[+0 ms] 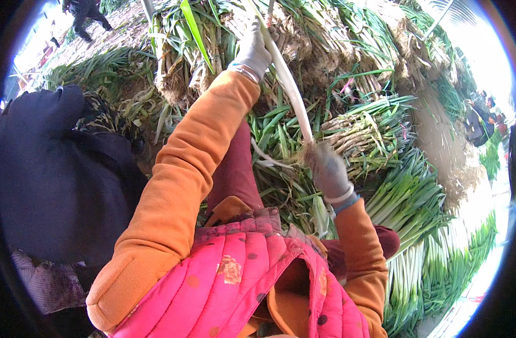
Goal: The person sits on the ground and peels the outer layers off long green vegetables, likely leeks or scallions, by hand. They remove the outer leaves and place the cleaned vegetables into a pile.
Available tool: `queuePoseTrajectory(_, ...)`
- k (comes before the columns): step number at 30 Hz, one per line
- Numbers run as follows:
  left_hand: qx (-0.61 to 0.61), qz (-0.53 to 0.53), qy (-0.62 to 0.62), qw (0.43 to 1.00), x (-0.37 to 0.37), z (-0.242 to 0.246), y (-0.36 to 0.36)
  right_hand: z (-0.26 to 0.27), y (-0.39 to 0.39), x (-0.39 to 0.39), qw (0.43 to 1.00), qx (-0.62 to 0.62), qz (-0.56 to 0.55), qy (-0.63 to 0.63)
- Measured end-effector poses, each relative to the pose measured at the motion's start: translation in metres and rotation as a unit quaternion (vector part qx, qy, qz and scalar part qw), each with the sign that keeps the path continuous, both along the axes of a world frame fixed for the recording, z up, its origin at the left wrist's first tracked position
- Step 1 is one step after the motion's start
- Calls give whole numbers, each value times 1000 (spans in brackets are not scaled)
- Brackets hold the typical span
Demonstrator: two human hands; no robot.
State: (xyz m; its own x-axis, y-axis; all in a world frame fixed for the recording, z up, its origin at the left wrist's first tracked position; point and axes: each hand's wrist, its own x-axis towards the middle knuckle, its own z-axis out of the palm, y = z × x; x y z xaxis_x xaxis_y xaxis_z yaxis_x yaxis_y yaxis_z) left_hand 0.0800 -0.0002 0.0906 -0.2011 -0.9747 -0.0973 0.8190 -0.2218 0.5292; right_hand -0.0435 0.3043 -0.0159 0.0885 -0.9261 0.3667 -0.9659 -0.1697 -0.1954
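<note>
My left hand [254,50], in a pale work glove, is closed around the upper part of a long leek or green onion [288,82]. Its white stalk slants down to the right, towards my right hand [329,171]. That gloved hand is blurred and sits at the root end, its fingers by the roots; whether they grip the roots I cannot tell. Beneath the stalk lie loose green leaves [279,131]. A tied bundle of untrimmed stalks [353,135] lies just right of the root end.
Root-on bundles [300,42] are heaped ahead. Cleaner green and white stalks [405,194] lie at the right, with more rows [410,270] below them. A person in dark clothing [68,169] is close on my left. Other people are farther off at both sides.
</note>
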Motion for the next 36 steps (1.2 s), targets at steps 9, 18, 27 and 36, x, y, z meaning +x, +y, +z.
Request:
queuePoseTrajectory(9,-82,-233,123,961,-8,-20,11,18,-10,-43,962,51,-19,-268)
queuePoseTrajectory(18,-96,-269,136,949,-13,-33,18,-88,0,25,914,172,20,-367)
queuePoseTrajectory(27,-118,-326,123,930,-46,-39,61,-60,16,-34,757,115,34,-642)
queuePoseTrajectory(36,-219,-340,-200,893,-46,-51,154,38,-31,15,890,-78,-62,-445)
